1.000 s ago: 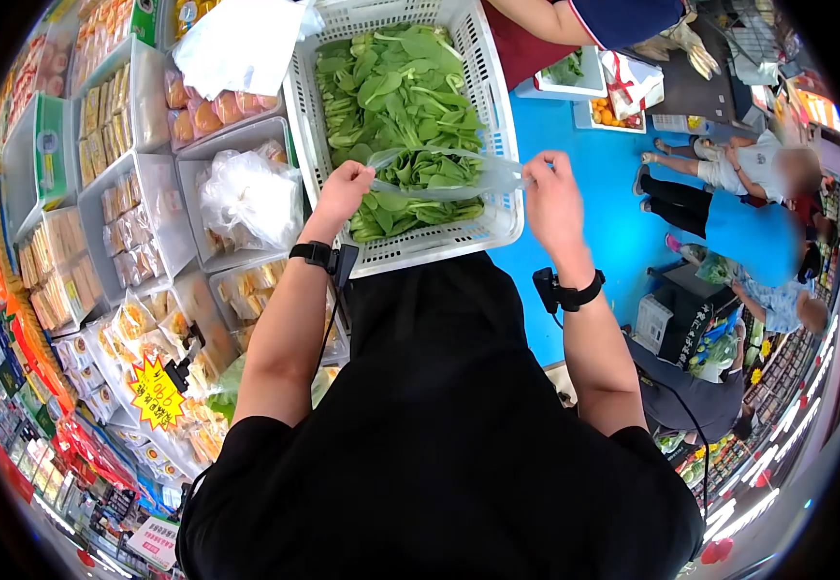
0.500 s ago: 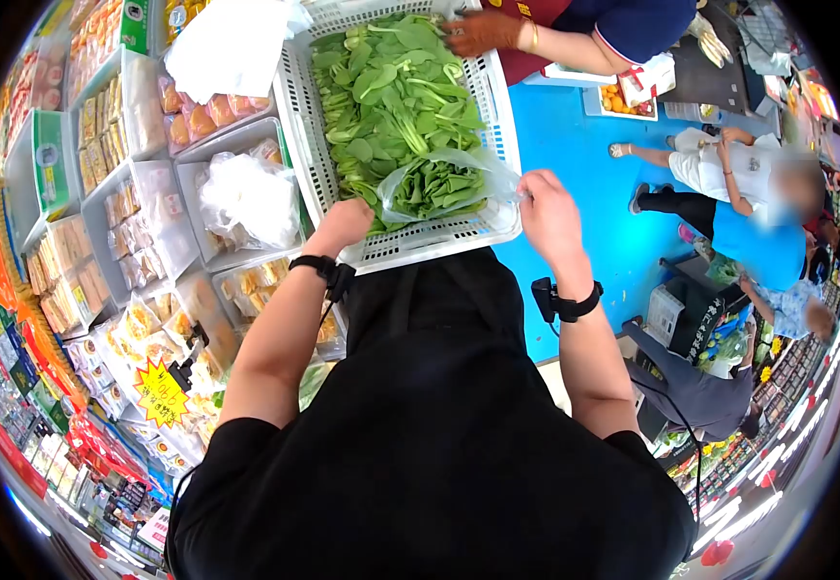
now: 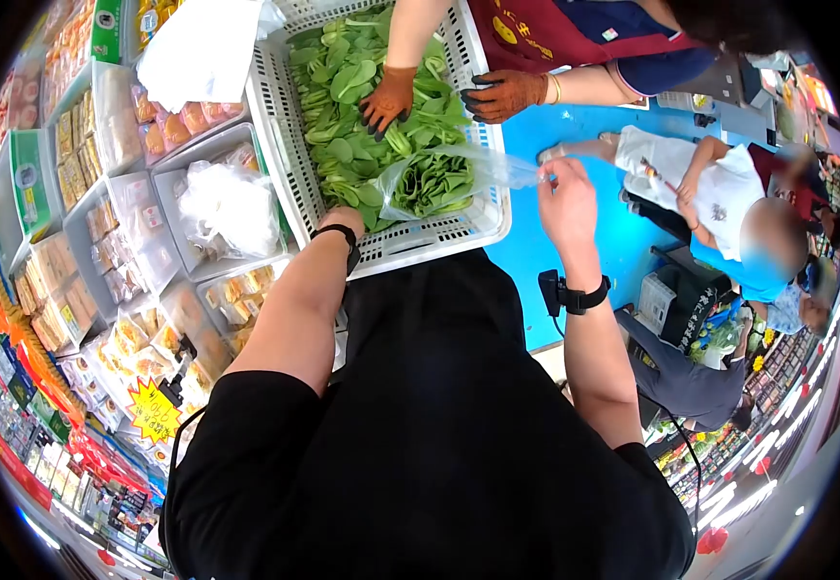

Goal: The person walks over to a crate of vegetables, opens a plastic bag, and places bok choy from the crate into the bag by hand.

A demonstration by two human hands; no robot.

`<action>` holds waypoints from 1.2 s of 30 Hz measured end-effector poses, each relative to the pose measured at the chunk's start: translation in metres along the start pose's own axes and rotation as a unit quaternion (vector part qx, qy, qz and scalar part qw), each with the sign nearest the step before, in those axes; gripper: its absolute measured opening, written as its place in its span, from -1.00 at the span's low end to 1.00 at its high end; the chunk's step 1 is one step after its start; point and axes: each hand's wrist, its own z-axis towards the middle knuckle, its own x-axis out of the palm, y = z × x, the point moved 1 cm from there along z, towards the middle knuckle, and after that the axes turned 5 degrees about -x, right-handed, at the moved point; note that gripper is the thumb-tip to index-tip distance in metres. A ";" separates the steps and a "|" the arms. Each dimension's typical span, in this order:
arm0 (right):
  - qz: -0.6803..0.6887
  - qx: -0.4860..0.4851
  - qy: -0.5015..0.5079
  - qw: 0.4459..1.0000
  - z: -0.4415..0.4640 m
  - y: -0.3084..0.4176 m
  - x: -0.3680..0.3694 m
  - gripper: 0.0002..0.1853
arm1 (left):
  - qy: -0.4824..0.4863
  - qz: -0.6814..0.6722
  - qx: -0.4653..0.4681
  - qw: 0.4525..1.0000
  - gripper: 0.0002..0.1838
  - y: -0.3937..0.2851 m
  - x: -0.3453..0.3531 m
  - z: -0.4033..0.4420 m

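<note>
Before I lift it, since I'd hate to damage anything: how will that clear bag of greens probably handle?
The clear bag looks thin, so it's probably floppy. The broad leaves inside look tender and might bruise if squeezed.

Bright, even light, with glowing ceiling strip lights along the lower right; strong fisheye bending and black corners; the plastic bags look nearly washed out, two faces blurred.

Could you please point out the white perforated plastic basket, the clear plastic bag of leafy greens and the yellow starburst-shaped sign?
Basket (image 3: 430, 237), head view: its near wall.
Plastic bag (image 3: 439, 186), head view: its leaf-filled part.
Starburst sign (image 3: 154, 411), head view: its middle.
</note>
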 end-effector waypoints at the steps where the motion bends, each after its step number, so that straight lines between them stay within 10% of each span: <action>1: -0.004 0.007 0.009 1.000 -0.001 -0.001 0.000 -0.94 | 0.034 0.069 0.007 0.997 -0.60 -0.005 -0.009 -0.008; 20: 0.011 -0.013 0.029 0.999 -0.016 -0.004 0.007 -0.87 | 0.060 -0.183 0.012 0.981 -0.43 0.017 -0.029 -0.042; 26: 0.029 -0.019 0.015 0.999 -0.021 -0.003 0.012 -0.87 | -0.187 -0.222 0.056 0.955 -0.47 0.046 -0.075 -0.133; 30: 0.031 -0.016 0.007 0.999 -0.028 -0.002 0.017 -0.87 | -0.124 -0.408 0.059 0.903 -0.55 0.094 -0.085 -0.209; 32: 0.033 -0.014 0.004 0.999 -0.025 -0.001 0.019 -0.88 | -0.021 -0.684 0.125 0.719 -0.60 0.113 -0.070 -0.225; 36: 0.030 -0.004 0.014 0.999 -0.025 -0.006 0.023 -0.90 | 0.011 -0.755 0.171 0.633 -0.56 0.122 -0.056 -0.250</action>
